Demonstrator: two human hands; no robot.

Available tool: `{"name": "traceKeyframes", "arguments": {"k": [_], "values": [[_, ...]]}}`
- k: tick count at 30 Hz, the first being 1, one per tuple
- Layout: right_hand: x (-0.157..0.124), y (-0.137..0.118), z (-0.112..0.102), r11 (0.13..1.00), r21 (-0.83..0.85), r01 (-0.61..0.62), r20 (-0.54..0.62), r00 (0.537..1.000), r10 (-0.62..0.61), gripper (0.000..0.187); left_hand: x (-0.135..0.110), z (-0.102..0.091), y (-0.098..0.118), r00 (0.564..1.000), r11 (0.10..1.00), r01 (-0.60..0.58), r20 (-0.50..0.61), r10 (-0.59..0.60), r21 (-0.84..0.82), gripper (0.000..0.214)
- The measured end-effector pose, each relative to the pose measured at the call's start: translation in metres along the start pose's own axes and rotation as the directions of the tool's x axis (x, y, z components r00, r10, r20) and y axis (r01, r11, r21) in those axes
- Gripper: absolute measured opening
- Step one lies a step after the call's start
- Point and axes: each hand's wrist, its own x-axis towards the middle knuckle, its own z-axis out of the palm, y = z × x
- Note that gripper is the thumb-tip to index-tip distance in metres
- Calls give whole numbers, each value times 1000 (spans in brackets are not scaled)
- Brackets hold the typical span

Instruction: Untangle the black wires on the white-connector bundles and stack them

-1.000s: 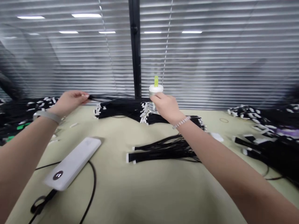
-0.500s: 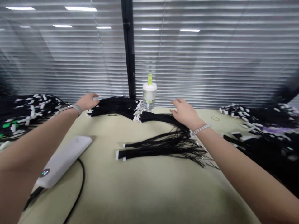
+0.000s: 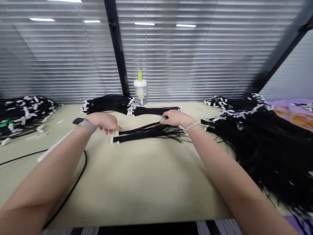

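A loose bundle of thin black cables (image 3: 146, 132) with white connectors at its left end lies in the middle of the table. My left hand (image 3: 106, 122) hovers at that end, index finger stretched to the upper white connector, the other fingers bent and apart, holding nothing I can see. At the bundle's right part, my right hand (image 3: 173, 117) has thumb and fingers closed on some of the black cables, near the loose wire ends. Behind both hands lies a row of black cable bundles (image 3: 107, 102) with white connectors.
A lidded cup (image 3: 140, 91) with a green tab stands against the blinds. Piles of black cables lie at the left (image 3: 24, 109) and the right (image 3: 264, 143). A white device (image 3: 55, 147), partly behind my left forearm, and a black cord (image 3: 77, 182) lie at left.
My left hand has come from the back cable row toward the bundle's connector end. My right hand has lowered and closed on the cables. The view has turned right.
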Motion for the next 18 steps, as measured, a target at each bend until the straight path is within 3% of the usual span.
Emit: {"name": "traceKeyframes", "arguments": {"k": [5,9,11,15,17,18], "values": [[-7,-3,-3,999,-33,-15,36,999,16,36,7,21,-3,988,999,0,152,-7,42,48],[-6,-5,-2,993,-99,-66,91,993,75,33,10,24,-2,988,997,-51,146,43,53,37],[-8,-4,-3,986,-128,-109,112,986,124,30,5,18,-1,994,995,-86,79,81,58,34],[-21,-3,-17,982,-113,-150,110,981,162,30,-22,0,6,977,989,-135,-158,144,64,30],[-30,-7,-27,994,-47,-101,60,993,104,34,-41,-8,16,933,985,-160,-315,171,61,31],[-35,-10,-32,998,-7,-60,20,998,60,38,-52,-11,23,861,979,-185,-467,202,81,29]]}}
